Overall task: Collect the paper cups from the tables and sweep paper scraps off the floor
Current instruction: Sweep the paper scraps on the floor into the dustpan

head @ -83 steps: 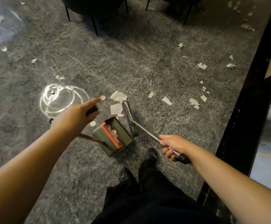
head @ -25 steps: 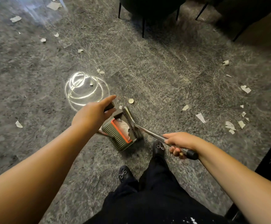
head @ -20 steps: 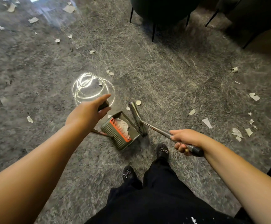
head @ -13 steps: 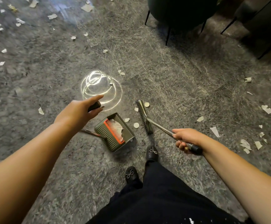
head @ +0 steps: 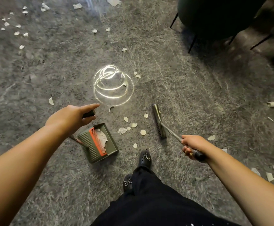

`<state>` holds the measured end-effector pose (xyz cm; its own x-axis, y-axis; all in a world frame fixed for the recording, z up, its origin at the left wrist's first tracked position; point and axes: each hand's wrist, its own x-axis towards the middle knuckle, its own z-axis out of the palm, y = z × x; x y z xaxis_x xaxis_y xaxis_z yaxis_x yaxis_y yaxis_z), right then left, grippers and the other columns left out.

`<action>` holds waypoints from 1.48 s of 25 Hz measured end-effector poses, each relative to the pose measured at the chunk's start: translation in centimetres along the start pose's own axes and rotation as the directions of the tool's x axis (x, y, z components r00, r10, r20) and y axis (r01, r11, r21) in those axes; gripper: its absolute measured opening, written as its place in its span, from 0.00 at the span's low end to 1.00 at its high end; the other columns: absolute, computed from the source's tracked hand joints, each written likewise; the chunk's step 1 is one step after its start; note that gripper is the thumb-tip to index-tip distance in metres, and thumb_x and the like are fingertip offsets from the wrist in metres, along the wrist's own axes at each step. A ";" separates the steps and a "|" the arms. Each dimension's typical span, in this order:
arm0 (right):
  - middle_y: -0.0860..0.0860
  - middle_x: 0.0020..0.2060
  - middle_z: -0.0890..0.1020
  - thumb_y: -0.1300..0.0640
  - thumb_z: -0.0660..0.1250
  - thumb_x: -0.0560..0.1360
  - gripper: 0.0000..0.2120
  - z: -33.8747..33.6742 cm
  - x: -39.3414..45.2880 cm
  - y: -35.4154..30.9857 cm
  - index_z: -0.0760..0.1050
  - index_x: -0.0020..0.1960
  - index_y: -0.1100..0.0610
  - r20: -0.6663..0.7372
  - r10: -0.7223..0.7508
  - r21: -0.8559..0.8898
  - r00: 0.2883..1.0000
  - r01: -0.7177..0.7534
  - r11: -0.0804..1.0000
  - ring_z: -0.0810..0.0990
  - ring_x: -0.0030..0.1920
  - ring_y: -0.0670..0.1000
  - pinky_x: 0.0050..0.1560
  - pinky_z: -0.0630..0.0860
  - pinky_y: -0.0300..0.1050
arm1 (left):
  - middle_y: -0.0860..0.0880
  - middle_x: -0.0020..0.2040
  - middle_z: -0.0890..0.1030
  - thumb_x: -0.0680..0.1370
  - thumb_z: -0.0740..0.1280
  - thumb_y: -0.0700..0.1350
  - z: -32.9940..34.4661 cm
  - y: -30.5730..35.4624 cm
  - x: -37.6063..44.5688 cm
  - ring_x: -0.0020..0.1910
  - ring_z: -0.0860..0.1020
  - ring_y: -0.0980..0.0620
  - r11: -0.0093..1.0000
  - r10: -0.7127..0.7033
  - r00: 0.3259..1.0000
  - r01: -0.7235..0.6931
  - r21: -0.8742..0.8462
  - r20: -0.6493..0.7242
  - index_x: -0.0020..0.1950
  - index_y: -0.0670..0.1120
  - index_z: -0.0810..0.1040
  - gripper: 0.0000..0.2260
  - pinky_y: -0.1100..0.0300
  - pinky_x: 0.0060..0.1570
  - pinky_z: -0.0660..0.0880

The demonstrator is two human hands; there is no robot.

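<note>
My left hand [head: 71, 117] grips the black handle end of an olive dustpan [head: 111, 144] with an orange comb; the pan rests on the grey floor with a crumpled scrap inside. My right hand [head: 192, 145] grips the metal handle of a broom whose narrow brush head [head: 158, 121] lies on the floor right of the pan. Between pan and brush lie several paper scraps [head: 123, 130] and a round paper disc [head: 143, 132]. No paper cup is in view.
More scraps litter the floor at the far left [head: 17, 33], top [head: 114, 1] and right [head: 270, 176]. A dark green chair [head: 214, 15] on thin black legs stands at top right. A bright spiral light reflection [head: 112, 85] shines on the floor. My shoes [head: 145, 158] are below the pan.
The brush head has swung right, away from the dustpan, leaving a gap with scraps between them. My view has shifted left, so the chair and light reflection sit further right.
</note>
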<state>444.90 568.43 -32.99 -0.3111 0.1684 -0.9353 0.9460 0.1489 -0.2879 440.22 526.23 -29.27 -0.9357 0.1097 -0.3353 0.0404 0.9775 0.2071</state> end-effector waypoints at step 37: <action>0.51 0.26 0.66 0.61 0.54 0.81 0.04 25.1 -2.0 -1.1 0.64 0.55 0.54 0.321 0.185 -0.324 0.929 -0.076 0.943 0.63 0.15 0.43 0.17 0.60 0.30 | 0.49 0.47 0.82 0.77 0.59 0.61 0.3 -10.7 -3.2 0.41 0.80 0.46 0.991 0.129 0.991 -0.130 -0.031 -0.023 0.72 0.68 0.62 0.22 0.56 0.33 0.73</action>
<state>446.80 543.50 -35.94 -0.0849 -0.1292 -0.9880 0.8863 0.4432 -0.1341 442.88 515.51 -30.66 -0.9304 0.2308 -0.2847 0.1507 0.9490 0.2769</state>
